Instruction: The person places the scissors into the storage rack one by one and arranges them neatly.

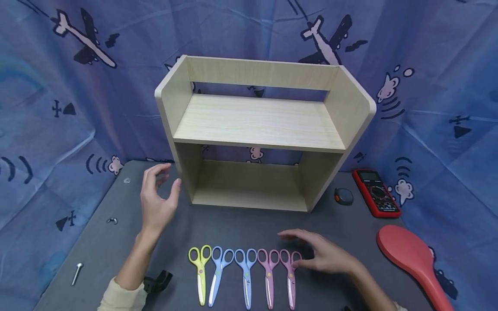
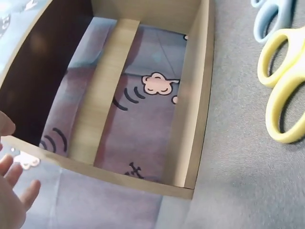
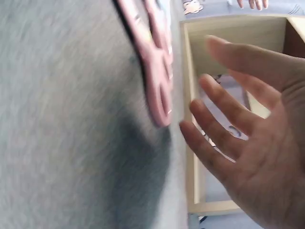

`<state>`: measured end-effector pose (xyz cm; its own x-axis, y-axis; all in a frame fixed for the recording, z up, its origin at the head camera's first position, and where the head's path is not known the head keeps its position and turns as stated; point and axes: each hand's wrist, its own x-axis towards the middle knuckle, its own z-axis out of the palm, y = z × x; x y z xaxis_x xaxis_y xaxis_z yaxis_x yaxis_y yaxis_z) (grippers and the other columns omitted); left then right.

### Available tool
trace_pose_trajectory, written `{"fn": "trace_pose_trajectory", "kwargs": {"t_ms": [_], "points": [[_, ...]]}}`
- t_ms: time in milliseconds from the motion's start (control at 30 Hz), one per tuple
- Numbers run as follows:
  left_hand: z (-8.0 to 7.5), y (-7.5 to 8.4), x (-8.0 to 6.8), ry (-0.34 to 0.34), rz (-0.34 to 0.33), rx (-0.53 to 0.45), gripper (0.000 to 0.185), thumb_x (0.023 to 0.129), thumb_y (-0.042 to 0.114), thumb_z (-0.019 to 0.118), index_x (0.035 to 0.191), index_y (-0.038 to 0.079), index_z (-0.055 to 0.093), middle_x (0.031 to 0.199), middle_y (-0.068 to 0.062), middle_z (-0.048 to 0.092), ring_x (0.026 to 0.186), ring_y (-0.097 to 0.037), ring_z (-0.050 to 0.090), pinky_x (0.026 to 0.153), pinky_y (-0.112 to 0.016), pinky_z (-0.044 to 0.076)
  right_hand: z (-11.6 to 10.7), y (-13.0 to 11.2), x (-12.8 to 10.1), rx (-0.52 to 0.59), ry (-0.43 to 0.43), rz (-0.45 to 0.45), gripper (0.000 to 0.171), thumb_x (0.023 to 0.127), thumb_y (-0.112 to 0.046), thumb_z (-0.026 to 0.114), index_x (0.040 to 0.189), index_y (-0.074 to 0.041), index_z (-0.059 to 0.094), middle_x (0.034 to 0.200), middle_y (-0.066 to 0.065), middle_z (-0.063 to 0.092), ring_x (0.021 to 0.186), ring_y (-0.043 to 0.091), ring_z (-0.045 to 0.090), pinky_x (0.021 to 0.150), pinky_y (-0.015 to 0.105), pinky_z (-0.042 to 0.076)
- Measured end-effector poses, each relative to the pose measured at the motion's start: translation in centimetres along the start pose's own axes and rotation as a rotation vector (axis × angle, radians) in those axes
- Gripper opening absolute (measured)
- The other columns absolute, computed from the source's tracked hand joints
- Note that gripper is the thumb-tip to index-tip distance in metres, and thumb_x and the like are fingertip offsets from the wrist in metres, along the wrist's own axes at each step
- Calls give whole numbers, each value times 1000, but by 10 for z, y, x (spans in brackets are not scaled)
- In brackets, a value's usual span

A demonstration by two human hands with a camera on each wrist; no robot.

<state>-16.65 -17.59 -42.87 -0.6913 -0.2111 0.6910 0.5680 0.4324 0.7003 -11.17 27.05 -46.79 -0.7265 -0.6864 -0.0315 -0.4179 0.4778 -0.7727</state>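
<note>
The shelf in the middle of the frame looked like pale wood with a smooth, matt finish. The five scissors in the lower centre had smooth plastic handles. The counter had a grey, matt, felt-like cover. The blue backdrop was printed cloth. The red paddle at lower right looked like slightly glossy plastic.
</note>
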Motion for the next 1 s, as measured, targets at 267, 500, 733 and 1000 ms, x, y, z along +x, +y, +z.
{"fn": "trace_pose_trajectory", "kwargs": {"t_ms": [267,500,733,1000], "points": [[7,-16,3,-3,-146,-87,41,102,-3,72,143,-1,66,136,-24,72,125,0,68,96,-10,60,-1,25,8,63,-152,29,70,91,-22,88,154,-15,58,140,9,68,120,21,65,106,24,56],[9,-24,3,59,-175,-132,31,100,-2,75,130,-2,76,123,-27,78,112,5,74,88,-10,62,-5,31,10,27,-174,25,62,91,-26,89,147,-15,65,125,2,71,110,15,65,95,23,56],[11,-27,2,96,-164,-148,29,97,-5,77,126,-4,77,118,-29,78,106,5,75,85,-10,62,-10,24,9,-14,-183,34,57,92,-29,89,143,-16,69,120,1,72,106,14,63,91,24,54],[12,-27,1,90,-181,-156,31,96,-7,77,127,-4,77,120,-30,78,106,5,75,88,-11,62,-11,22,7,-71,-188,68,55,90,-23,89,141,-17,70,112,-5,68,100,4,60,84,21,52]]}}
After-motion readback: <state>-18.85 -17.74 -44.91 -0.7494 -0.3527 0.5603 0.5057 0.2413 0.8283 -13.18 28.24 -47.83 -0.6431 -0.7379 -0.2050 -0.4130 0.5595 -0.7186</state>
